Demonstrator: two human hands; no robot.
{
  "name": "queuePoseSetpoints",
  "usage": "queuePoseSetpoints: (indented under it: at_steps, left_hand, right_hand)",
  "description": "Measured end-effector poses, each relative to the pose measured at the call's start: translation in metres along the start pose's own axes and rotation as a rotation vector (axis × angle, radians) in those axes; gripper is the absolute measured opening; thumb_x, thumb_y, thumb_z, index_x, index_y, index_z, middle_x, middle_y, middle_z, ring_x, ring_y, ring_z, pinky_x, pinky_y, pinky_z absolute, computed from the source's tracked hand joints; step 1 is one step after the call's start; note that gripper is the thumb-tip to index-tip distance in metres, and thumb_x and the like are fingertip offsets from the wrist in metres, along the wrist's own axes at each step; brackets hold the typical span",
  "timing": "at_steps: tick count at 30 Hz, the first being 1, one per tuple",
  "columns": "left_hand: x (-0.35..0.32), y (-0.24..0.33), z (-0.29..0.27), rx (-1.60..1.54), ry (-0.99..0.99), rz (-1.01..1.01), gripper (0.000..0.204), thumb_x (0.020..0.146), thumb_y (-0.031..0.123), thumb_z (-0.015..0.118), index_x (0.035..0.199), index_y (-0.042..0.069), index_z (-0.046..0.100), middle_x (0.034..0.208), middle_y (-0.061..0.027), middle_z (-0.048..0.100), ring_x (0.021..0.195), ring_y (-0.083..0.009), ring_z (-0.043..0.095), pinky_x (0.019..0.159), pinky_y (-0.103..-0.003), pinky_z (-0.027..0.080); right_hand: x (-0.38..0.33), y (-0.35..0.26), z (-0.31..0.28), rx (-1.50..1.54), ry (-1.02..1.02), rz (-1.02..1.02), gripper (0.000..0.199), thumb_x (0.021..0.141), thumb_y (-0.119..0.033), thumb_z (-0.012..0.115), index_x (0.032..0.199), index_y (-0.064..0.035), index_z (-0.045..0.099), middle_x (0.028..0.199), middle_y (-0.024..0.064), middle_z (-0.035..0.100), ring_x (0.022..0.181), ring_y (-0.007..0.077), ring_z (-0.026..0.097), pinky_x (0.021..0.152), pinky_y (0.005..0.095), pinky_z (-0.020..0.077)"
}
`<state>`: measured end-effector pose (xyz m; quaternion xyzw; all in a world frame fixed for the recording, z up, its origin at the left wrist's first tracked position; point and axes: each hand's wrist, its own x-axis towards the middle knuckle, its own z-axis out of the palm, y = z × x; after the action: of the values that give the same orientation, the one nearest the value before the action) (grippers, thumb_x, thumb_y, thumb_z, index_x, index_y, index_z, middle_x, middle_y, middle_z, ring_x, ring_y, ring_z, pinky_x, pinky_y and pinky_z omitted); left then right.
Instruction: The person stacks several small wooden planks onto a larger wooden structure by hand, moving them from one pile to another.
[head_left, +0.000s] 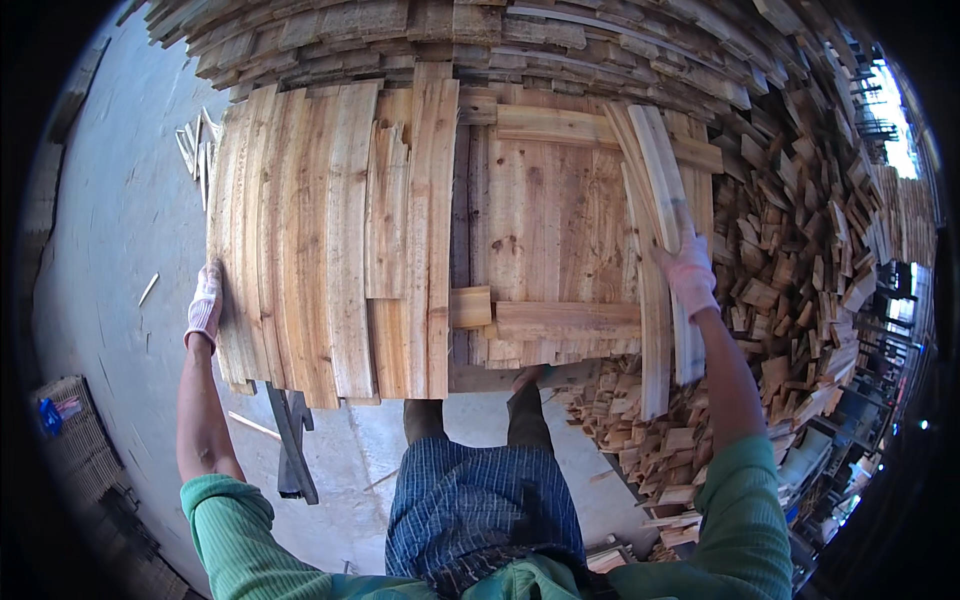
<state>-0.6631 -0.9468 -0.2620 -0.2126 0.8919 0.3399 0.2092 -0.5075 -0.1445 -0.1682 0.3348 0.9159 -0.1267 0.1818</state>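
A row of long wooden planks (318, 240) lies side by side across the left half of a wooden stack in front of me. My left hand (205, 300), in a pale pink glove, rests with straight fingers along the row's outer left edge. On the right half, lower boards (560, 215) lie beneath short crosspieces (567, 320). Two loose narrow planks (662, 180) lie lengthwise over these at the right. My right hand (690, 276), gloved too, grips them from the right side, its thumb across the wood. Part of its fingers is hidden.
Behind the work stands a tall stack of boards (400, 35). A big heap of short wood offcuts (770, 250) spreads along the right side. A dark metal support leg (290, 445) shows below the planks. Wood scraps (148, 289) lie on the grey floor (110, 230).
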Motion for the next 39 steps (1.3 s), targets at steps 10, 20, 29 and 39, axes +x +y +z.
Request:
queuePoseSetpoints:
  at_steps: [10,20,29,39]
  left_hand:
    - [-0.009,0.027,0.005,0.023,-0.058,0.022,0.078,0.104,0.063,0.035,0.156,0.004,0.032,0.156,-0.0165,0.043,0.145,-0.0292,0.037,0.12,-0.038,0.027]
    - [-0.016,0.017,0.008,0.104,0.104,-0.04,0.079,0.105,0.06,0.032,0.158,0.003,0.025,0.158,-0.0224,0.038,0.146,-0.038,0.037,0.119,-0.039,0.029]
    - [-0.03,0.052,0.012,0.153,0.075,-0.037,0.09,0.1,0.067,0.035,0.158,0.0,0.021,0.154,-0.0277,0.041,0.143,-0.0417,0.041,0.117,-0.041,0.032]
    - [-0.021,0.017,0.01,0.123,0.124,-0.101,0.086,0.1,0.066,0.036,0.16,0.006,0.02,0.147,-0.0295,0.049,0.136,-0.046,0.048,0.111,-0.045,0.038]
  right_hand:
    - [-0.127,0.04,0.097,-0.019,0.186,0.353,0.119,0.077,-0.029,0.085,0.163,-0.0334,0.004,0.136,0.0287,0.047,0.131,0.0447,0.048,0.111,0.0543,0.0397]
    - [-0.161,-0.039,0.058,0.609,0.043,-0.023,0.113,0.077,-0.023,0.083,0.163,-0.0274,0.01,0.147,0.032,0.041,0.135,0.0432,0.047,0.114,0.0533,0.0416]
    - [-0.116,-0.264,0.115,0.28,-0.094,-0.178,0.096,0.089,-0.041,0.069,0.163,-0.0259,0.011,0.139,0.0365,0.038,0.125,0.0551,0.05,0.107,0.0495,0.0457]
    - [-0.094,-0.218,0.068,0.459,-0.026,-0.197,0.087,0.091,-0.028,0.069,0.162,-0.0225,0.019,0.16,0.0361,0.008,0.141,0.0493,0.037,0.115,0.0511,0.0416]
